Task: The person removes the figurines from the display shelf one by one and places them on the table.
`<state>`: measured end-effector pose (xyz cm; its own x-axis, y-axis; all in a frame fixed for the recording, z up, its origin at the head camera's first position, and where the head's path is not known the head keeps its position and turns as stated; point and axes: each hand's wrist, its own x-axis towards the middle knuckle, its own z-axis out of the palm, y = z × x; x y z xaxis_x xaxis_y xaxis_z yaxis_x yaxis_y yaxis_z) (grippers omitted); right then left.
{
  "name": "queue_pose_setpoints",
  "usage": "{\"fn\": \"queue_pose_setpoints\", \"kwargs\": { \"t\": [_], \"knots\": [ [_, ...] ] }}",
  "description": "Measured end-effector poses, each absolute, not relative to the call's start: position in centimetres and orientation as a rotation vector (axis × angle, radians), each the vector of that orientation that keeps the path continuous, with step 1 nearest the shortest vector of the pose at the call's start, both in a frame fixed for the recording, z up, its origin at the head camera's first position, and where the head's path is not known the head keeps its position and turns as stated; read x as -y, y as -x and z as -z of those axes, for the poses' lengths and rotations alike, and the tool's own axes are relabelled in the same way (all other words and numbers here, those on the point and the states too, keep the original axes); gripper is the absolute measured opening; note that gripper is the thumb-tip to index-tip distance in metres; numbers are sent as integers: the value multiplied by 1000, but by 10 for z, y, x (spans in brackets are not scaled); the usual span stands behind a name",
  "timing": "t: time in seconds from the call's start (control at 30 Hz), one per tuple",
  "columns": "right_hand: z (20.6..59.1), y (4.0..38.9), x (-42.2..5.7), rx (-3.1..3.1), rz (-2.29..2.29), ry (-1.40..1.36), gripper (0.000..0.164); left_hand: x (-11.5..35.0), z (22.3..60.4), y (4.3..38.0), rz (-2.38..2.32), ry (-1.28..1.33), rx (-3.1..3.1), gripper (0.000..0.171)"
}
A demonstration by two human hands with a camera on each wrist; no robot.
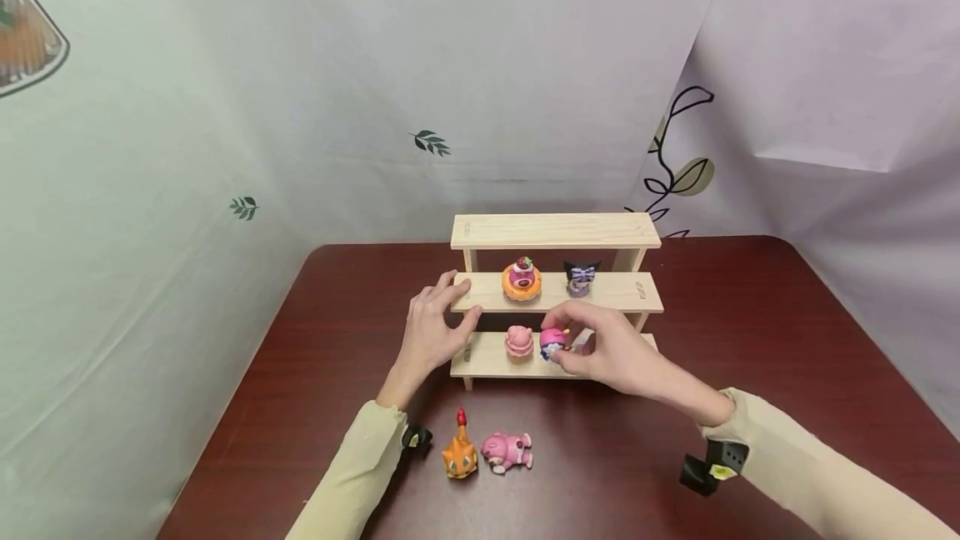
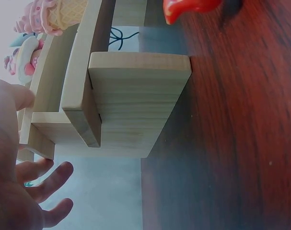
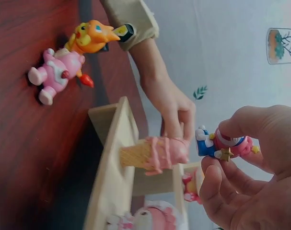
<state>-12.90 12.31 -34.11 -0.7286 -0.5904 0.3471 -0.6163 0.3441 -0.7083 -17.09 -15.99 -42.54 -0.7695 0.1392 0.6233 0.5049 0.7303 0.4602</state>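
My right hand [image 1: 603,348] pinches a small pink-and-blue figurine [image 3: 226,143] with a yellow star between thumb and fingers. It is held over the lower step of a wooden tiered shelf [image 1: 555,230], beside a pink ice-cream-cone figurine [image 3: 155,154] that stands there. My left hand [image 1: 435,327] grips the left end of the middle step, thumb at the front edge and fingers round the end. On that middle step stand a pink figurine in an orange ring [image 1: 522,280] and a black-and-purple figurine [image 1: 581,278].
A figurine with a pink-and-white bonnet [image 3: 155,219] stands on the lower step, hidden behind my right hand in the head view. On the dark red table [image 1: 360,307], in front of the shelf, lie an orange figurine with a red tail tip [image 1: 460,452] and a pink figurine [image 1: 507,451].
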Motion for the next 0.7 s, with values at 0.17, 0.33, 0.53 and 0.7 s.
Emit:
{"fn": "queue_pose_setpoints", "kwargs": {
  "t": [0.17, 0.33, 0.53, 0.7],
  "knots": [
    [355, 122, -123, 2553, -1375, -1154, 32, 159, 427, 170, 861, 489, 2362, 45],
    [364, 115, -124, 2556, -1403, -1172, 33, 160, 427, 171, 859, 493, 2345, 46],
    [376, 106, -124, 2497, -1417, -1190, 34, 161, 427, 172, 854, 495, 2341, 46],
    [383, 101, -125, 2484, -1431, -1197, 35, 160, 426, 172, 858, 497, 2349, 47]
  ]
}}
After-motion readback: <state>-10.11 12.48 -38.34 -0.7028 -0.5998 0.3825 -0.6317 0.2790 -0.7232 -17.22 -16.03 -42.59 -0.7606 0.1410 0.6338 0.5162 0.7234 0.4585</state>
